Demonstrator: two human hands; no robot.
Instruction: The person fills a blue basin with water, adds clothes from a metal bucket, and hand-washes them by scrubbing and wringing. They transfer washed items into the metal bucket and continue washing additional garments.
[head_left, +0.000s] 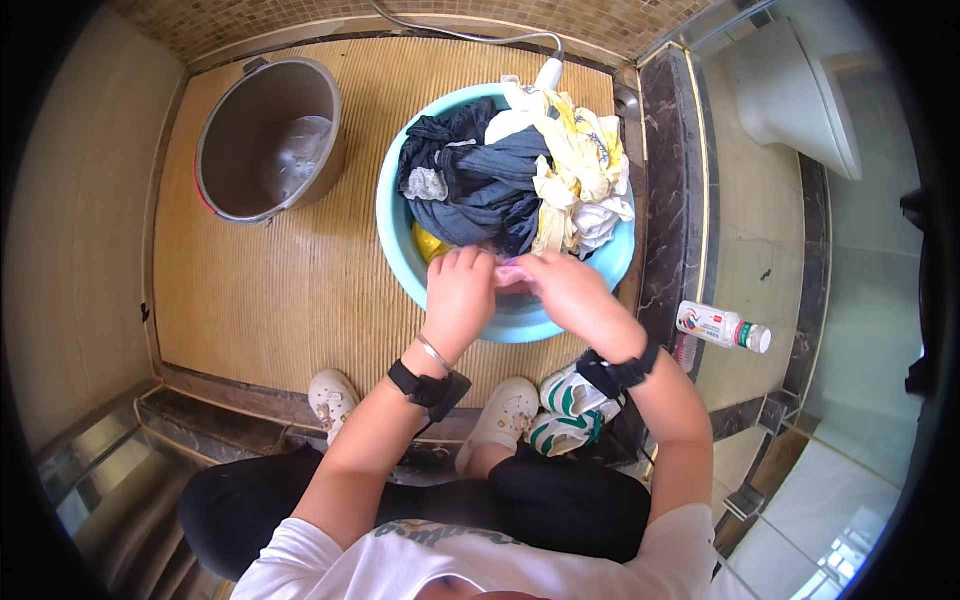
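A light-blue plastic basin (394, 251) on the floor holds a heap of laundry. Over its near side, my left hand (461, 289) and my right hand (574, 289) grip a small pink cloth (514, 277) between them. Behind the hands lies a twisted dark blue garment (487, 180). Pale yellow fabric with print (577, 146) is piled at the basin's right, with white cloth (600, 221) beneath it. A bit of bright yellow cloth (429, 241) shows beside my left hand. My fingertips are partly hidden by the pink cloth and blurred.
A brown bucket (247, 142) with a little whitish liquid stands at the left. A white shower head (550, 73) on a hose rests behind the basin. Green-and-white shoes (566, 424) sit by my foot. A plastic bottle (709, 324) lies to the right, past a dark stone curb (671, 187).
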